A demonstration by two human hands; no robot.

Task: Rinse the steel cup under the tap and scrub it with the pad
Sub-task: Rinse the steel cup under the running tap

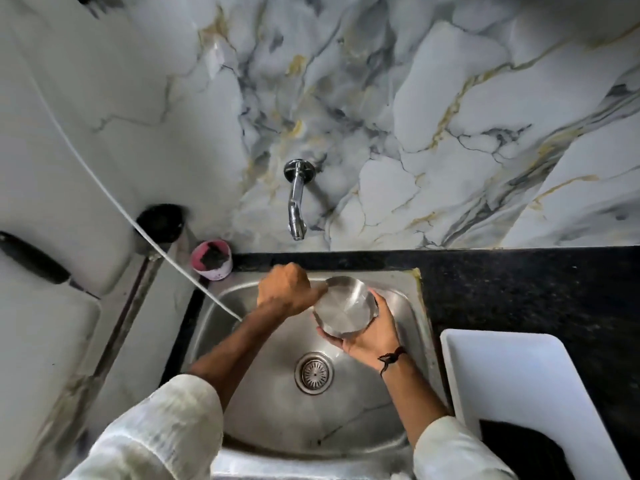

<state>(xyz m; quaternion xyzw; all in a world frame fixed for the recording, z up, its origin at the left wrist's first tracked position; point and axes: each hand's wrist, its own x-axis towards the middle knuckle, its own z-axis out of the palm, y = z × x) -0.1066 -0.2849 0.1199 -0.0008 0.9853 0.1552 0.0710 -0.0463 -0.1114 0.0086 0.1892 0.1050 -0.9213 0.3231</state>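
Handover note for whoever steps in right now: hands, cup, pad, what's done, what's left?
Right hand: holds the steel cup from below, tilted over the sink.
Left hand: closed, against the cup's rim; whether it holds the pad cannot be seen.
Tap: no water visible running.
Pink tub with dark contents stands at the sink's back left corner.
Done: cup picked up.
Left: cannot tell whether rinsing and scrubbing are done.
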